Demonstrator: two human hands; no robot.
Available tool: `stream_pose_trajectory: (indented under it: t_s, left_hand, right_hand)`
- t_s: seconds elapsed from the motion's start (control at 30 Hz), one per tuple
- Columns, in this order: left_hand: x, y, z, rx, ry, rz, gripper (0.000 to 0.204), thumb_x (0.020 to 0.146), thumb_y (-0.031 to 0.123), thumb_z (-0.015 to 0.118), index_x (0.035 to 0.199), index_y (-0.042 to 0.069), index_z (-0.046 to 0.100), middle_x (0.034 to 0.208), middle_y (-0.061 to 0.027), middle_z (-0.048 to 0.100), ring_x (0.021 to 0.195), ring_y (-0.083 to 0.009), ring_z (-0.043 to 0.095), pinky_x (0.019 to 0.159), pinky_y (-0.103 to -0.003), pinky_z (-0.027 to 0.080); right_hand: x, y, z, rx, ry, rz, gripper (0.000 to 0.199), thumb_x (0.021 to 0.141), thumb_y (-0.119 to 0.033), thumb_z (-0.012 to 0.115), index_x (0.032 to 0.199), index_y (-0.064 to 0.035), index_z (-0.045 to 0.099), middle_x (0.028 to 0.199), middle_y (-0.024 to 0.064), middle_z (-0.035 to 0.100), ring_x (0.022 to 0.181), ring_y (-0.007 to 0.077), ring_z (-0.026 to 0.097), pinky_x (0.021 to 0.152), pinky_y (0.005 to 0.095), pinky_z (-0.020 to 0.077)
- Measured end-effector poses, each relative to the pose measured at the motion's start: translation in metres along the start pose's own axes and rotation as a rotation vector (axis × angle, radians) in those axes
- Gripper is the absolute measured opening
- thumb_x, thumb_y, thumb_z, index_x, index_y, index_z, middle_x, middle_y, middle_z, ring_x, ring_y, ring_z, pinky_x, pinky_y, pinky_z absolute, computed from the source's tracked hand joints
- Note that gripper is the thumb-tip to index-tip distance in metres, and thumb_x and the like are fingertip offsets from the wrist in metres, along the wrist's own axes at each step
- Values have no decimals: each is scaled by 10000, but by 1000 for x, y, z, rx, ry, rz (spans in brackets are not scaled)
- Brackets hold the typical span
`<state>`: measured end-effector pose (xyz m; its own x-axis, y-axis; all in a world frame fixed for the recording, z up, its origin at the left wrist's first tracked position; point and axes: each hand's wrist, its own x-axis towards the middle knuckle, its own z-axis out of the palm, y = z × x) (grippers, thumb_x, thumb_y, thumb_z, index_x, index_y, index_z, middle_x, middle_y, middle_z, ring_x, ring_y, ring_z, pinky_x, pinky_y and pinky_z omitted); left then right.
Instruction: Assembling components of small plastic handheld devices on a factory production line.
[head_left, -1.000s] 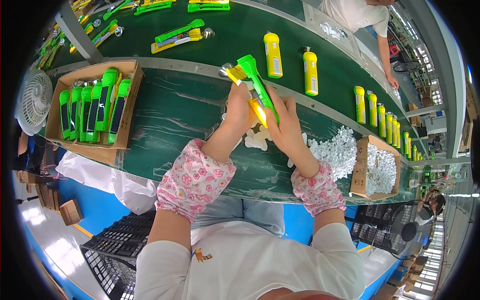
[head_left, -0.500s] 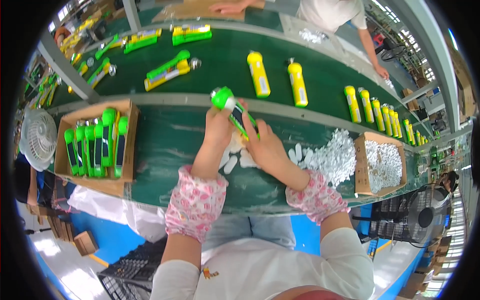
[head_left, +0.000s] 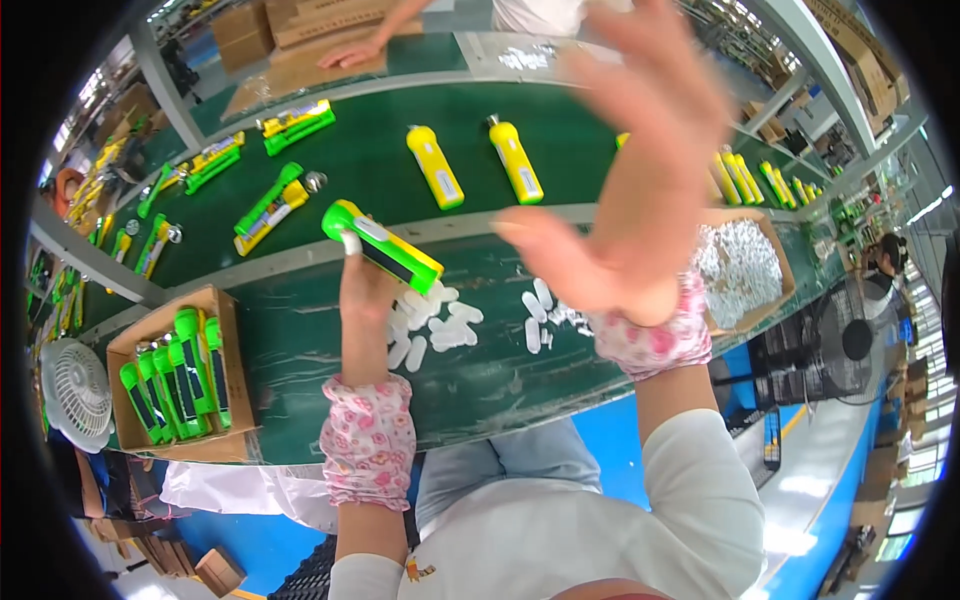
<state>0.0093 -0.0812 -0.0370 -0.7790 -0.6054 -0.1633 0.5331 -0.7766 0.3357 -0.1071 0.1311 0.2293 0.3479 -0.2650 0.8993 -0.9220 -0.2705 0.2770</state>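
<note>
Partly behind R hand (head_left: 645, 190) (fingers apart), yellow torches (head_left: 739, 180); nr strips (head_left: 455, 331), L hand (head_left: 365, 288) clamped on torch (head_left: 388, 246).

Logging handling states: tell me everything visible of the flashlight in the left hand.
The flashlight looks plastic: green and yellow lengthwise, with a wider green end, a dark strip along the green side and a pale patch on the yellow. Its halves appear together; the seam is unclear. It slants, wide end toward the picture's upper left, held over the table by the left hand.
</note>
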Motion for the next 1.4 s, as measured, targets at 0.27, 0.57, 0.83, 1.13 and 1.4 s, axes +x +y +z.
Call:
stream_pose_trajectory:
  t_s: [0.27,0.57,0.83,1.13,1.4]
  left_hand:
    - [-24,-9,13,-114,22,-65,511,925,530,467,1178,86,486,963,-157,580,882,-311,570,875,-469,457]
    - [-13,-3,-11,74,-77,-63,528,939,554,366,1176,113,532,926,-164,622,851,-342,597,802,-521,468]
    - [-10,0,0,-29,-215,-79,621,813,536,607,1082,-3,456,741,-63,450,651,-160,413,577,-280,372]
    - [-22,5,3,-99,-127,-4,554,825,524,612,1004,29,437,835,-95,450,699,-170,432,597,-280,402]
    - [-17,-15,12,-123,-93,-159,550,804,401,727,1110,20,475,976,-126,567,913,-257,580,809,-374,510]
  right_hand:
    - [-166,-46,44,-240,-109,200,712,759,-545,704,1309,-180,436,1231,145,522,1266,415,401,1043,658,212]
    - [-104,38,-23,-783,-70,298,344,813,-265,638,1128,-130,628,1216,203,516,1124,392,465,932,486,376]
    - [-133,123,-46,-766,-7,564,320,782,-58,654,1090,-62,568,946,123,572,878,309,580,804,412,443]
    - [-234,135,-98,-668,-318,558,293,765,-90,681,1056,-81,646,868,82,629,844,267,585,770,358,476]
    - [-266,-21,-47,-250,-871,841,159,771,-105,654,926,-87,683,853,80,606,885,281,583,741,403,453]
